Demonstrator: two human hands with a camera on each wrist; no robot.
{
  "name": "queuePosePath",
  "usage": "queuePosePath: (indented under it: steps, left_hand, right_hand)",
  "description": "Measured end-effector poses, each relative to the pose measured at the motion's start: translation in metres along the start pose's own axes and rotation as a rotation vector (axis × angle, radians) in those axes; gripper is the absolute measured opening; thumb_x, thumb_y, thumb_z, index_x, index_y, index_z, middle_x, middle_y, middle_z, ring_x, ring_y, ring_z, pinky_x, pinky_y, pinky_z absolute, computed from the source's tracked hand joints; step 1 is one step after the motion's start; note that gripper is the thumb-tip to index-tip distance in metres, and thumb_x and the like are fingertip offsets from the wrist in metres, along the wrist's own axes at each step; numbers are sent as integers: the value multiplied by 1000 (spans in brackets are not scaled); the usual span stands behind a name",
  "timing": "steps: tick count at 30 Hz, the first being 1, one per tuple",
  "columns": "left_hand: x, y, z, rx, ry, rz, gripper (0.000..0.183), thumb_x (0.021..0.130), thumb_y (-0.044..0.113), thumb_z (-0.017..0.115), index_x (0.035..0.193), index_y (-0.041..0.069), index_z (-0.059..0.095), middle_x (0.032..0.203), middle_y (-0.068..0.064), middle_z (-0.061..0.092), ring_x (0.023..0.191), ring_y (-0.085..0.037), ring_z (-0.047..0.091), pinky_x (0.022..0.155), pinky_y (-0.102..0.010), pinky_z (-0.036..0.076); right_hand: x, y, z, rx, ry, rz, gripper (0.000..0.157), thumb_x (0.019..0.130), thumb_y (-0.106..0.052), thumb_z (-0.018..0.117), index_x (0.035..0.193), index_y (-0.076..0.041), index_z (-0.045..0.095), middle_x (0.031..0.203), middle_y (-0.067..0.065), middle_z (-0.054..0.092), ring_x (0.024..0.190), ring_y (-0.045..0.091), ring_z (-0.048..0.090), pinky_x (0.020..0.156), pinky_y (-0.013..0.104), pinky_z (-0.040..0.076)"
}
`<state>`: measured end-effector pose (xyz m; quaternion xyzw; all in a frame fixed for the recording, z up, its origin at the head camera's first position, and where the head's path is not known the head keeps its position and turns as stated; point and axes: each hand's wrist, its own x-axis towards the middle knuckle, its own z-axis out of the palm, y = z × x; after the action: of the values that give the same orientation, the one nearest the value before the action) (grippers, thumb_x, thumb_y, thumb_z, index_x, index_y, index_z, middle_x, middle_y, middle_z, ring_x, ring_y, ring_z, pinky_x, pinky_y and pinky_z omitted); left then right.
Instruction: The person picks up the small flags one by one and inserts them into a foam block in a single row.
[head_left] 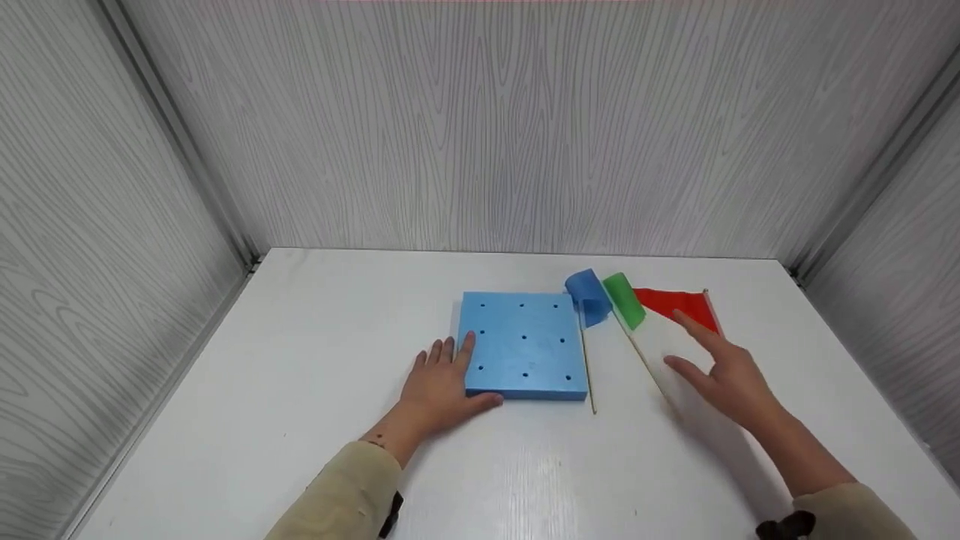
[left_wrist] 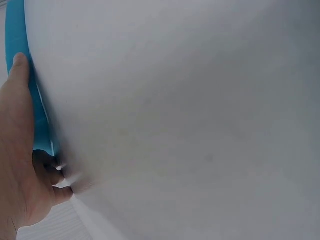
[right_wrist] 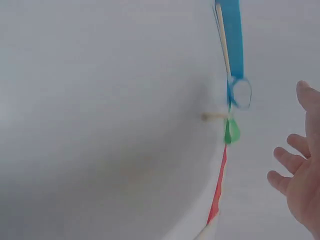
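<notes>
White tabletop (head_left: pixel 517 457), blue block (head_left: pixel 517 352) touching left grip (head_left: pixel 440 386)

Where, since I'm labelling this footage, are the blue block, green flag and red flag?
Blue block (head_left: pixel 531 355): head view, top face.
Green flag (head_left: pixel 625 301): head view, curled cloth.
Red flag (head_left: pixel 693 303): head view, red cloth.

We had room over the near table (head_left: pixel 510 472), but our left hand (head_left: pixel 442 386) barred the blue block (head_left: pixel 540 356) at its left edge, while a blue flag (head_left: pixel 589 289), green flag (head_left: pixel 624 301) and red cloth (head_left: pixel 664 298) cluttered its right.
</notes>
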<state>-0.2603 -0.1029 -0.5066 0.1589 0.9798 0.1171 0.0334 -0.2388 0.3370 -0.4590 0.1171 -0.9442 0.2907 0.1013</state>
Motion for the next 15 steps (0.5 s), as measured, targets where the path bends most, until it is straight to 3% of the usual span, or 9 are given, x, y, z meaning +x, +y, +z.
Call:
queuePosePath:
  steps: [3, 5, 8, 10, 15]
  left_hand:
    - [0, 0, 1, -1, -3, 3, 119, 89, 89, 49, 172, 15, 7, 170, -27, 25, 159, -43, 22, 127, -58, 20]
    - [1, 0, 1, 1, -9, 3, 119, 89, 90, 48, 172, 16, 7, 170, -27, 25, 159, -43, 21, 127, -58, 19]
    - [1, -1, 2, 6, -11, 0, 119, 89, 90, 48, 172, 16, 7, 171, -26, 25, 159, -43, 22, 127, -58, 20]
    - [2, -1, 1, 0, -8, -2, 119, 89, 90, 48, 172, 16, 8, 170, -26, 26, 159, -43, 22, 127, -58, 20]
    - [1, -2, 1, -18, -3, -1, 119, 88, 90, 49, 172, 16, 10, 170, -26, 26, 159, -43, 22, 127, -58, 19]
  right_hand:
    - [-4, 23, -13, -7, 64, 62, 73, 101, -30, 77, 164, -16, 43, 155, 21, 55, 139, 48, 52, 95, 56, 59]
    - [-7, 38, -19, 3, 87, 118, 71, 101, -32, 75, 163, -15, 44, 151, 21, 58, 138, 47, 53, 103, 42, 56]
    - [-11, 58, -26, 44, 96, 188, 70, 103, -34, 73, 163, -14, 44, 144, 23, 63, 132, 45, 57, 93, 17, 48]
    - [-15, 70, -29, 81, 78, 220, 70, 103, -35, 73, 163, -12, 44, 144, 25, 62, 131, 46, 56, 87, 9, 42]
    - [-20, 91, -31, 137, -12, 307, 75, 102, -41, 72, 163, -9, 42, 144, 29, 58, 129, 48, 53, 75, 15, 53]
